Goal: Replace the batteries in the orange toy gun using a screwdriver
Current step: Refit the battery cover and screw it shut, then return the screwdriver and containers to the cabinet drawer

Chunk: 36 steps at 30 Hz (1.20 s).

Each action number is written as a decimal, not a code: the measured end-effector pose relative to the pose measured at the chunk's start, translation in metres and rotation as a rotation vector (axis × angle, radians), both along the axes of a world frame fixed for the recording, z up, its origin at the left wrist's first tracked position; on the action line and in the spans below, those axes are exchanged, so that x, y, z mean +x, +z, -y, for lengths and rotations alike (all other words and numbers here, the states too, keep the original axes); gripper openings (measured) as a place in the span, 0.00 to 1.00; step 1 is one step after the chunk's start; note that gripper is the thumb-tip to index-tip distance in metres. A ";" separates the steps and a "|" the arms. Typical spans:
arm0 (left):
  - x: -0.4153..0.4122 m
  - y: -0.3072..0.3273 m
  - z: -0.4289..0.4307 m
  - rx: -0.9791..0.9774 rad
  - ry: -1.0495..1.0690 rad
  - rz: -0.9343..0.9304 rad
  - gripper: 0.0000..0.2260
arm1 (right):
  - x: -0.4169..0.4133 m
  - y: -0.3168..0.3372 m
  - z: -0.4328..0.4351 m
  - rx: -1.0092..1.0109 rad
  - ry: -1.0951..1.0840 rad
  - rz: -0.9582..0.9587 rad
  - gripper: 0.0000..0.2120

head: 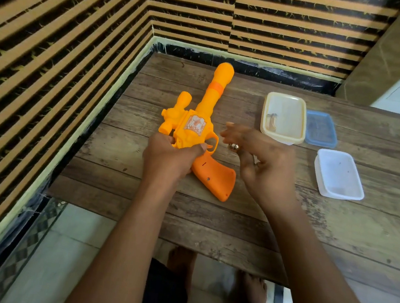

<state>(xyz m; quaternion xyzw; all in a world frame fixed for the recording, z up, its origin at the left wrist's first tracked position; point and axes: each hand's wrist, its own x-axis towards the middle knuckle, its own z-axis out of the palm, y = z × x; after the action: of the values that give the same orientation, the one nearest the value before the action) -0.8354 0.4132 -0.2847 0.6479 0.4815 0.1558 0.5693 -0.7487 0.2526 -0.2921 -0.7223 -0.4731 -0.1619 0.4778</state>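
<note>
The orange toy gun (198,126) lies on the wooden table (211,221), barrel pointing away from me and its darker orange grip toward me, with a small screw visible in the grip. My left hand (168,158) grips the gun's body just behind the trigger guard. My right hand (262,162) hovers to the right of the gun, palm turned inward, fingers loosely spread and blurred; a ring shows on one finger. It holds nothing that I can see. No screwdriver is in view.
A cream container (284,117) with small metal items inside stands at the back right. A blue lid (321,129) lies beside it, and a white container (338,174) sits nearer. The striped wall borders the table's left and far sides. My bare feet show below.
</note>
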 end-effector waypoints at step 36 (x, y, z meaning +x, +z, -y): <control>0.023 0.014 0.070 0.788 -0.259 0.260 0.03 | 0.022 0.006 0.045 -0.146 -0.401 -0.077 0.14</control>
<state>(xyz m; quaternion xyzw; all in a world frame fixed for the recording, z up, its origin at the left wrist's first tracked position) -0.8125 0.3434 -0.2708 0.8457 0.2243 0.3355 0.3491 -0.7266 0.2081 -0.2858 -0.8403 -0.3118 -0.1915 0.4001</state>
